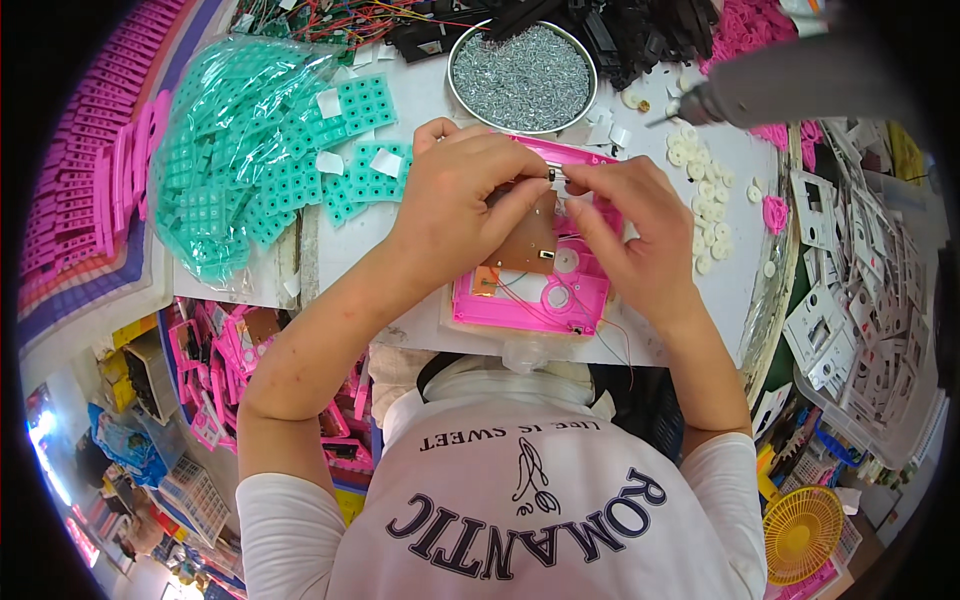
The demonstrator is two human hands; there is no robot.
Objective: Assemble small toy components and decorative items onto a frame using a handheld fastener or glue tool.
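Note:
A pink plastic housing (pixel 515 315) lies on the table in front of me, with thin wires and round white-ringed openings inside. Over its upper part sits a brown circuit board (pixel 527 240), tilted across the housing. My left hand (pixel 465 195) is closed, thumb and fingers pinching the board's upper edge. Close beside it, my right hand (pixel 640 225) is closed too, its fingertips together at a small black and silver part (pixel 554 175) near the board's top. The fingers partly hide that part, so its kind is unclear.
A round bowl of small screws (pixel 522 75) stands beyond my hands. To the left lies a clear bag of turquoise rubber keypads (pixel 230 150); to the right, white plastic wheels (pixel 705 190). A grey electric screwdriver (pixel 780 85) hangs at upper right. Pink housings (pixel 240 350) fill a container at lower left.

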